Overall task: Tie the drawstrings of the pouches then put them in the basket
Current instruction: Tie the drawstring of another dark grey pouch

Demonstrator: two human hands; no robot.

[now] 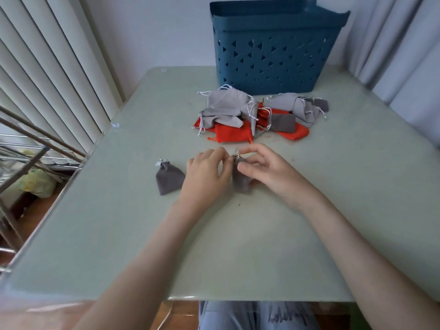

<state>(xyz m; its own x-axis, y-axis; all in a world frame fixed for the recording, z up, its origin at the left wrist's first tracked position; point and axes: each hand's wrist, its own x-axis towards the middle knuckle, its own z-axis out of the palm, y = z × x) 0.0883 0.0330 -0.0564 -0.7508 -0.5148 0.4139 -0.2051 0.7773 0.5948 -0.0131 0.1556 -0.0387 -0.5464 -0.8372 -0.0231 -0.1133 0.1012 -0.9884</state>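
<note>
A small dark grey pouch [241,182] lies on the pale green table [238,246] between my hands. My left hand [206,171] pinches its drawstring at the gathered neck from the left. My right hand [264,166] pinches the string from the right, fingers curled over the pouch's top. A second dark grey pouch [169,178] with a cinched, tied neck lies just left of my left hand. A heap of light grey, dark grey and red pouches [257,115] sits further back. The blue basket [276,46] stands behind the heap.
White curtains hang along the left side and the back right corner. A metal rack [28,158] stands beyond the table's left edge. My lap shows below the table's front edge.
</note>
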